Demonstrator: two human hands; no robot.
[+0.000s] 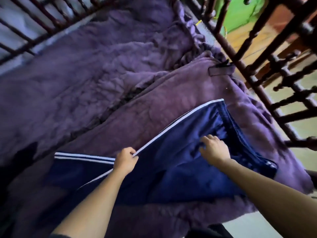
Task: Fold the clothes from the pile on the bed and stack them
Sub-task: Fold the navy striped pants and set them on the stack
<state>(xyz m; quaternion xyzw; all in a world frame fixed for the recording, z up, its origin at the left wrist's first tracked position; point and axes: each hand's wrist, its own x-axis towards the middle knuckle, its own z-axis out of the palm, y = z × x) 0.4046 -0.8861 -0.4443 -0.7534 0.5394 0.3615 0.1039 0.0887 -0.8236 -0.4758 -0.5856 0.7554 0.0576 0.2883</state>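
Observation:
Navy blue track pants (176,152) with white side stripes lie spread on the purple blanket (103,74) of the bed, waistband toward the far right. My left hand (125,160) pinches the white-striped edge of the pants near their middle. My right hand (214,148) rests on the fabric below the waistband with fingers bent into the cloth; whether it grips the cloth is unclear. A dark garment (25,155) shows at the left edge.
A dark wooden bed rail with turned spindles (257,66) runs along the right side, another rail (42,23) along the far left. A small dark strap (221,68) lies on the blanket near the right rail. Floor and a green object (240,12) show beyond.

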